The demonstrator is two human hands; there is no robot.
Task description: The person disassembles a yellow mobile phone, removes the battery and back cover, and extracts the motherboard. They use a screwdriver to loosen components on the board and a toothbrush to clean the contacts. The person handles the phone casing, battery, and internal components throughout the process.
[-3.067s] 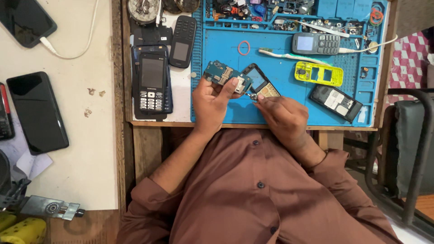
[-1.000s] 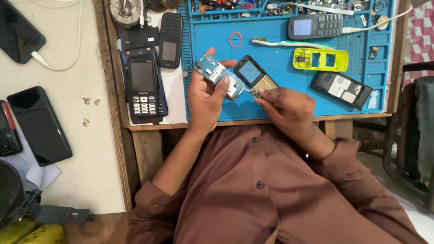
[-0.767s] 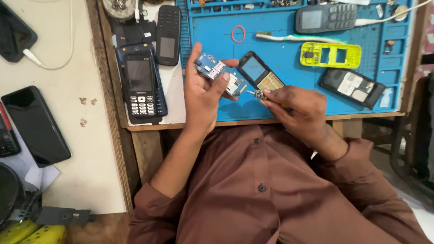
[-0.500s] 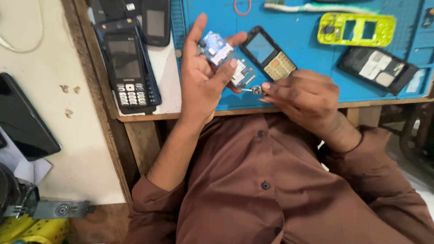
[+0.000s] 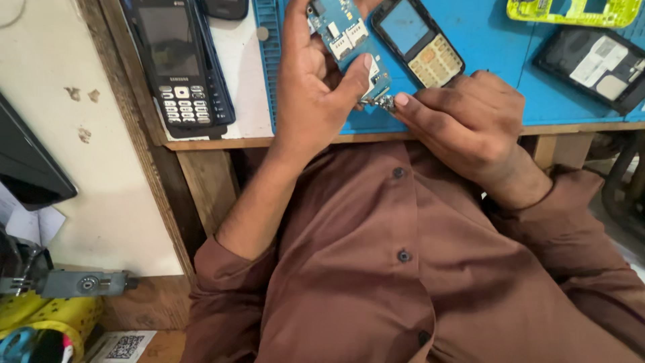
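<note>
Both hands drew nearer to camera. Left hand [image 5: 312,101] gripped blue circuit board [image 5: 346,37] over blue mat [image 5: 484,74] at desk [image 5: 201,144] edge; right hand [image 5: 467,124] fingers pinched small metal part [image 5: 385,102] against board's lower end.

There is one view only, from a camera on the person's head, looking steeply down and close over the chest. It faces the near edge of the blue work mat [image 5: 484,87] on the wooden bench [image 5: 201,181].

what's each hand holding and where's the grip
Left hand pinches the blue circuit board by its edges; right hand grips a small metal part at its fingertips.
</note>
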